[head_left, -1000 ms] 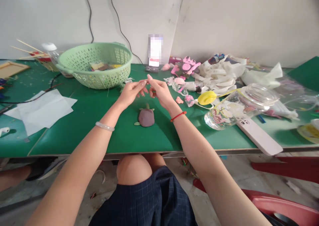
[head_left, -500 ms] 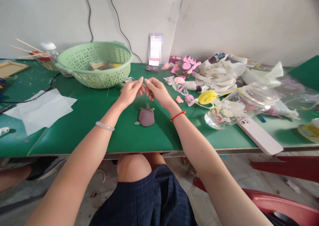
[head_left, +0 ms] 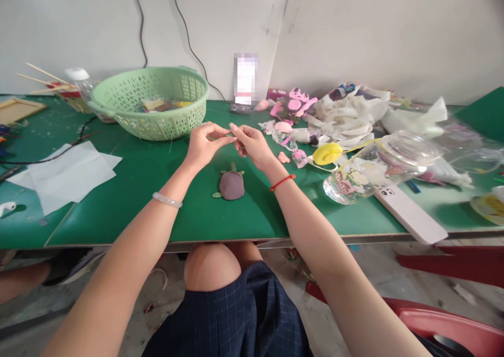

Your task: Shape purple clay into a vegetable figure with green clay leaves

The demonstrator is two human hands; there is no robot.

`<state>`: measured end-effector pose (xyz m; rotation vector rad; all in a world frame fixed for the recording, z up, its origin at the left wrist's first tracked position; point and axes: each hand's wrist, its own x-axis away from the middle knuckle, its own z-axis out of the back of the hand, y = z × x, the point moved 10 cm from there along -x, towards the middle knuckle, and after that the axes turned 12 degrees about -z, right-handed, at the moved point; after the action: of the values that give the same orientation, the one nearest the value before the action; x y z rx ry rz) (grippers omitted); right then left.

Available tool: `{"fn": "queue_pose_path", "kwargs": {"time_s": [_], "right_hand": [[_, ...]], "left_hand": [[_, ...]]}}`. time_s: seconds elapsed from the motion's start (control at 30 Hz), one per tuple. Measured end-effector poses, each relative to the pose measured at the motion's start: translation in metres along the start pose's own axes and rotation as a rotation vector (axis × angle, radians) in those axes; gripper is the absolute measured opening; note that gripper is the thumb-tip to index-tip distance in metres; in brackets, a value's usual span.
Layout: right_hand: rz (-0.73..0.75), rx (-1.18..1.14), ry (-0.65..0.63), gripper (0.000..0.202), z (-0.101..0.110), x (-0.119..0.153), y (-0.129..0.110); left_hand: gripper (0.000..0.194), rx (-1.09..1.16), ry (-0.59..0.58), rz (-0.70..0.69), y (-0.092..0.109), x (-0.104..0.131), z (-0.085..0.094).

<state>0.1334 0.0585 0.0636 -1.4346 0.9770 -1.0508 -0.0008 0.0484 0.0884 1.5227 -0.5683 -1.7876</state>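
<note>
My left hand (head_left: 205, 143) and my right hand (head_left: 251, 145) meet above the green table, fingertips pinched together. Whatever lies between the fingertips is too small and hidden to name. Just below them, on the table, rests a small clay turtle (head_left: 232, 185) with a rounded purple-brown shell. Green pieces stick out at its top, its upper sides and its lower left. Neither hand touches it.
A green plastic basket (head_left: 157, 121) stands at the back left, white paper sheets (head_left: 71, 176) in front of it. A phone (head_left: 245, 81) leans on the wall. Pink clay figures (head_left: 295, 105), a clear jar (head_left: 378, 165) and a pale phone (head_left: 413, 215) lie rightward.
My left hand has turned, its fingers now stretching right to meet the right fingertips in a pinch. My right fingers have closed in slightly. The clay turtle has stayed put.
</note>
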Motion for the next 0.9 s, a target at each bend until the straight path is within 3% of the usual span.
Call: {"fn": "queue_pose_path", "kwargs": {"time_s": [0.3,0.5,0.73,0.9], "right_hand": [[-0.063,-0.046,0.083,0.057,0.015,-0.007,0.011],[-0.063,0.002,-0.02,0.055,0.002,-0.002,0.009],[-0.057,-0.03,0.084,0.058,0.014,-0.005,0.008],[-0.01,-0.026,0.092,0.05,0.016,-0.005,0.006]], "left_hand": [[0.034,-0.051,0.007,-0.007,0.002,-0.001,0.003],[0.041,-0.05,0.03,0.024,0.001,0.0,0.006],[0.061,0.065,0.1,0.188,-0.018,0.003,0.011],[0.058,0.118,0.063,0.209,-0.025,0.005,0.005]]}}
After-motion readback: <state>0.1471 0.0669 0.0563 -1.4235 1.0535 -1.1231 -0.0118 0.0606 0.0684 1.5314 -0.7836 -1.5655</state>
